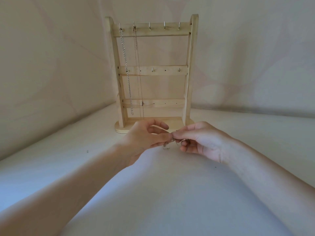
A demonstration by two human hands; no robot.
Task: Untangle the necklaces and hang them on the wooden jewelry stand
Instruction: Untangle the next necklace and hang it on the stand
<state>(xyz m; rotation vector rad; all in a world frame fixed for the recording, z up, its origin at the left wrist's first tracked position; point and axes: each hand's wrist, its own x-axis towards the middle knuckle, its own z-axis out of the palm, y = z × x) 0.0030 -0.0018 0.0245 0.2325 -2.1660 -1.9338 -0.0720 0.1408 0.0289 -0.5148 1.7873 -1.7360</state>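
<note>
A pale wooden jewelry stand [152,72] stands upright at the far edge of the white cloth-covered worktop [153,193], its long axis vertical. A silver link-chain necklace [126,72] hangs straight down from the leftmost top hook; beside it a finer thin chain necklace [139,72] hangs from the second hook. In front of the base, the left hand [146,138] pinches a small tangled metal necklace [173,141] between curled thumb and fingers. The right hand [201,140] pinches the same tangle, fingertips touching the left's.

The wooden jewelry stand [151,72] stands upright on the pale surface, three crossbars with small hooks; a chunky silver chain [127,72] hangs from its top-left hook; a finer chain [139,72] hangs from the second. A small tangled necklace [172,141] lies bunched low before the base.
</note>
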